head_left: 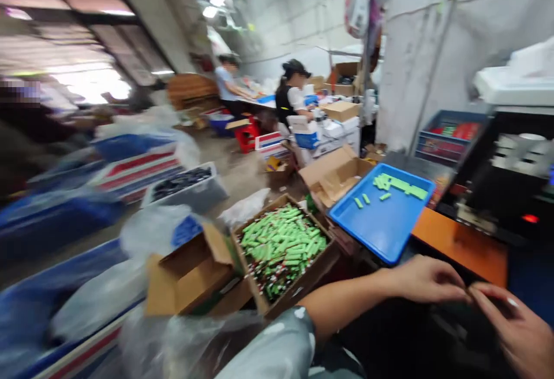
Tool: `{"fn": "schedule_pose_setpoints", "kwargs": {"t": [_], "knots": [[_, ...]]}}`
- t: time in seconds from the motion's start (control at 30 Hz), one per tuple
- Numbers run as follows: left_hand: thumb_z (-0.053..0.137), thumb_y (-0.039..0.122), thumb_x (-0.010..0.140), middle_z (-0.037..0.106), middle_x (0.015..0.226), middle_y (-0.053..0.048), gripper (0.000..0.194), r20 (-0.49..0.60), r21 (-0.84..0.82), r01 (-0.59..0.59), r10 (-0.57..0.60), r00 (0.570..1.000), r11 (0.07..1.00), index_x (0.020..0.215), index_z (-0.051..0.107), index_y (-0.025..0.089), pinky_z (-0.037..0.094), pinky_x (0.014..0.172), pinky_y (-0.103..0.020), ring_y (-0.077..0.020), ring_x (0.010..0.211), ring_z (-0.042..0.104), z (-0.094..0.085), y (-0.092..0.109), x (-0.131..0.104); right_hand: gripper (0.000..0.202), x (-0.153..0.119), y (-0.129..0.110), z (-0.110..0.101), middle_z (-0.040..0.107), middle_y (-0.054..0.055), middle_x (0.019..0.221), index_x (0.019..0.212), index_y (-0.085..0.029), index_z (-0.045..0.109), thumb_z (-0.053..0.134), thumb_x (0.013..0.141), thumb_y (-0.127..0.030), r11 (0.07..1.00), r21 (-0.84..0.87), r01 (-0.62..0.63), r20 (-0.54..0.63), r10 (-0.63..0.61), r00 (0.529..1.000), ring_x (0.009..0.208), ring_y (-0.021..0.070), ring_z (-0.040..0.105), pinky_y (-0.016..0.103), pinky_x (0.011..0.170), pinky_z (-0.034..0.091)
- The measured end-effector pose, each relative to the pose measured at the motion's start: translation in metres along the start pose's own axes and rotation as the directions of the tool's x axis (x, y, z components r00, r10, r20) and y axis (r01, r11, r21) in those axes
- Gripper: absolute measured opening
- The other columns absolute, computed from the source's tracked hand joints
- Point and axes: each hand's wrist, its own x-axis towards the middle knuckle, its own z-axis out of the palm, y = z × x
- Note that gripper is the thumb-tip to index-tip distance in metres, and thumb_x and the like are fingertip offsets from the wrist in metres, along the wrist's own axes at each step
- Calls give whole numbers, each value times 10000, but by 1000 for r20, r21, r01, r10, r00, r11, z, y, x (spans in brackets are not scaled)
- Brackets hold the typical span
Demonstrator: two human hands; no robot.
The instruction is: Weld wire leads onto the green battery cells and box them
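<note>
Clear plastic (186,344) bunches beside the grey sleeve (277,344) and could snag it. Right of an open box (190,275), green pieces (285,240) heap in a carton (314,277); a careless left elbow might spill some. More lie in the blue tray (374,229), its near corner just beside the left hand (433,280), so a wrist knock could jolt them. That hand meets the right hand (526,333) at the fingertips; whether they pinch anything, I cannot tell. An orange board (459,246) and dark equipment (519,186) block reach ahead.
</note>
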Motion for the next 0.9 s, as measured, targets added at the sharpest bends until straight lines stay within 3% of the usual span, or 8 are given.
{"fn": "schedule_pose_setpoints", "kwargs": {"t": [0.13, 0.2, 0.3, 0.4, 0.6, 0.73, 0.8, 0.9], "knots": [[591, 320, 911, 722, 882, -50, 228, -151, 171, -12, 39, 988, 985, 961, 719, 138, 478, 710, -225, -150, 766, 632, -47, 4, 7, 459, 3, -8, -30, 705, 77, 732, 864, -172, 705, 799, 647, -565, 983, 148, -109, -157, 132, 979, 646, 208, 684, 281, 619, 590], [597, 261, 904, 726, 851, -39, 167, -294, 428, 128, 4, 956, 895, 909, 724, 154, 467, 712, -217, -144, 749, 627, -81, -5, 19, 465, 16, -11, -30, 696, 72, 719, 869, -152, 699, 815, 647, -545, 968, 239, -75, -231, 131, 964, 614, 186, 671, 278, 606, 586], [583, 180, 887, 716, 861, -80, 136, -435, 538, 308, -55, 899, 784, 889, 703, 115, 444, 724, -244, -170, 783, 615, -130, -24, 42, 495, 36, -13, -25, 678, 55, 697, 843, -141, 691, 852, 595, -538, 939, 343, -42, -262, 138, 955, 604, 181, 667, 292, 593, 590], [628, 137, 829, 700, 858, -112, 73, -507, 597, 457, -131, 852, 659, 858, 675, 91, 445, 767, -275, -204, 827, 621, -159, -47, 68, 527, 51, -15, -15, 669, 49, 674, 804, -141, 676, 859, 549, -564, 917, 396, -41, -241, 147, 959, 596, 186, 666, 301, 580, 585], [547, 28, 796, 677, 982, -239, 144, -522, 675, 551, -211, 827, 491, 888, 648, 72, 469, 829, -369, -319, 956, 648, -153, -79, 100, 512, 75, -5, 11, 656, 54, 647, 784, -152, 637, 803, 577, -591, 898, 437, -48, -237, 167, 957, 607, 200, 666, 279, 542, 533], [543, 63, 781, 682, 969, -194, 147, -484, 716, 512, -190, 854, 475, 874, 652, 97, 470, 836, -348, -301, 964, 645, -148, -79, 98, 478, 82, 10, 19, 640, 41, 645, 752, -179, 591, 784, 561, -572, 863, 498, -90, -224, 228, 948, 595, 202, 659, 273, 519, 507], [531, 122, 799, 684, 909, -127, 154, -473, 680, 449, -122, 873, 579, 897, 649, 123, 473, 790, -310, -247, 879, 646, -145, -72, 94, 427, 83, 17, 22, 644, 39, 668, 753, -185, 585, 756, 596, -544, 862, 501, -84, -219, 220, 951, 600, 198, 658, 277, 535, 512], [552, 241, 799, 669, 859, -56, 186, -456, 400, 199, 6, 890, 895, 944, 626, 149, 476, 699, -264, -175, 735, 618, -127, -56, 88, 326, 83, 23, 25, 651, 35, 690, 761, -189, 591, 709, 661, -477, 890, 451, -61, -217, 176, 960, 623, 190, 656, 283, 579, 527]]}}
